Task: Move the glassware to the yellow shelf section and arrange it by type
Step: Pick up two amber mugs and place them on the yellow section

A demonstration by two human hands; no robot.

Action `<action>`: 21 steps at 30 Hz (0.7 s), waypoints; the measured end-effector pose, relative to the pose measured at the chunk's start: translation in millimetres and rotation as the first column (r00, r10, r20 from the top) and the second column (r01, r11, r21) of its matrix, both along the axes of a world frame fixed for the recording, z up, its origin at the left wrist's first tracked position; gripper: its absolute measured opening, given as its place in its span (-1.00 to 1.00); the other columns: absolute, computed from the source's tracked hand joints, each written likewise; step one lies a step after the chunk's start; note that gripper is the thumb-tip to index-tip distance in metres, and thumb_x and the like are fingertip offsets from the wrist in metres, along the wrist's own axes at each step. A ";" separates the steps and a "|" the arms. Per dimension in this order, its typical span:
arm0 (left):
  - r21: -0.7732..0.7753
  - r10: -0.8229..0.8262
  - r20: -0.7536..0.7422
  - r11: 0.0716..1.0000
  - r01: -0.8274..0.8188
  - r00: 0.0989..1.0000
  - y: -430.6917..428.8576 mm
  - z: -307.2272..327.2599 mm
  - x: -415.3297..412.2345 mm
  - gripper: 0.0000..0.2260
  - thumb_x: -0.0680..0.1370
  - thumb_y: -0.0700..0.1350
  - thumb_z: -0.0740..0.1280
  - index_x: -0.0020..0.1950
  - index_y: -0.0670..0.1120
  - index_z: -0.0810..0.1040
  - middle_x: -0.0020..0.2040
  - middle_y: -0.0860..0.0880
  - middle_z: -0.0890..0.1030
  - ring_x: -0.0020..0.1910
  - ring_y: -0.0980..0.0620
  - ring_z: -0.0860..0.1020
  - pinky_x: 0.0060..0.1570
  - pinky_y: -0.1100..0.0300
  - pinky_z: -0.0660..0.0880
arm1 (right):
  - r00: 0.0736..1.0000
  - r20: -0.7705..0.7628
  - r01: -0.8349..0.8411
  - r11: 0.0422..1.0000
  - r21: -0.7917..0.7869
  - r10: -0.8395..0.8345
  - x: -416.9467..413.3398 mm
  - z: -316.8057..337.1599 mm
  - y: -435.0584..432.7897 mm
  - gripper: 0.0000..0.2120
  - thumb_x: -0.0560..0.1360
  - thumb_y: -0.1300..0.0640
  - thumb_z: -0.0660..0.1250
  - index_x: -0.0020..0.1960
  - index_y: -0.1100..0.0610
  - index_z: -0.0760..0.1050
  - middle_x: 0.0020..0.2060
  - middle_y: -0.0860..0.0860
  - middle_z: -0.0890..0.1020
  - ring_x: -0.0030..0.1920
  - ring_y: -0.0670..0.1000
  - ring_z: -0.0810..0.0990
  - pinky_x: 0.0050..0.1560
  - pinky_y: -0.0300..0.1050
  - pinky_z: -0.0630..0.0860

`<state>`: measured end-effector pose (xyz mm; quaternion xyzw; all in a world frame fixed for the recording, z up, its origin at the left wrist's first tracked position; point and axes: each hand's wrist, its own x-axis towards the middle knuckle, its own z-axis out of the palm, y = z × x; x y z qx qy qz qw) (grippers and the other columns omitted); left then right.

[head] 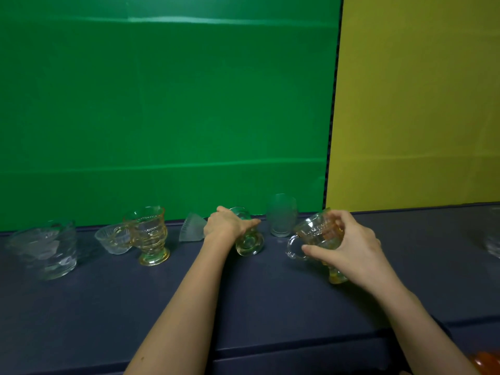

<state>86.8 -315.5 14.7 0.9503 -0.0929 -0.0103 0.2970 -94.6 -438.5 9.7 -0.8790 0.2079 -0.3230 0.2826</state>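
My right hand (349, 247) grips an amber footed glass mug (315, 232), tilted, its handle pointing left, just left of where the yellow backdrop (419, 104) starts. My left hand (227, 223) is closed around a clear footed glass (249, 242) in front of the green backdrop (162, 104). A frosted tumbler (282, 215) stands between the two hands, further back. Left of my left hand lies a frosted ribbed glass (191, 228) on its side. Further left stand a second amber mug (150, 234), a small clear bowl (112, 239) and large clear bowls (46, 247).
All the glassware rests on a dark blue shelf surface (257, 293). A blurred clear glass piece (493, 239) shows at the right edge, in the yellow section. Something orange (484, 361) sits at the bottom right corner.
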 end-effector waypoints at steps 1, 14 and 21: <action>0.001 -0.010 0.011 1.000 0.010 1.000 0.5 0.3 -0.9 -0.23 0.32 0.28 0.38 0.28 -0.22 0.28 0.31 -0.19 0.45 0.29 -0.17 0.41 0.18 0.04 0.39 | 1.000 0.004 0.007 1.000 0.004 -0.007 -0.5 -0.4 0.4 -0.36 0.18 -0.08 0.55 0.18 0.01 0.39 -0.14 -0.09 0.53 -0.02 0.01 0.52 0.21 -0.02 0.40; 0.133 -0.201 0.118 0.974 0.185 0.972 29.7 3.1 -30.6 -0.35 0.32 0.26 0.36 0.21 -0.16 0.39 0.26 -0.18 0.48 0.25 -0.20 0.43 0.16 0.03 0.39 | 0.994 0.076 0.065 0.994 0.093 -0.072 -12.6 -4.9 20.9 -0.36 0.19 -0.04 0.56 0.19 0.04 0.40 -0.11 -0.05 0.51 -0.04 0.00 0.48 0.16 -0.06 0.39; -0.322 -0.221 0.193 0.906 0.274 0.956 58.9 -6.1 -61.1 -0.33 0.13 0.16 0.35 0.16 -0.13 0.47 0.08 -0.07 0.57 0.09 -0.07 0.50 0.07 0.16 0.39 | 0.980 0.161 0.086 0.982 0.167 -0.113 -32.6 -9.5 29.1 -0.31 0.21 -0.02 0.56 0.25 0.05 0.37 -0.04 -0.08 0.47 0.02 -0.08 0.41 0.21 -0.05 0.38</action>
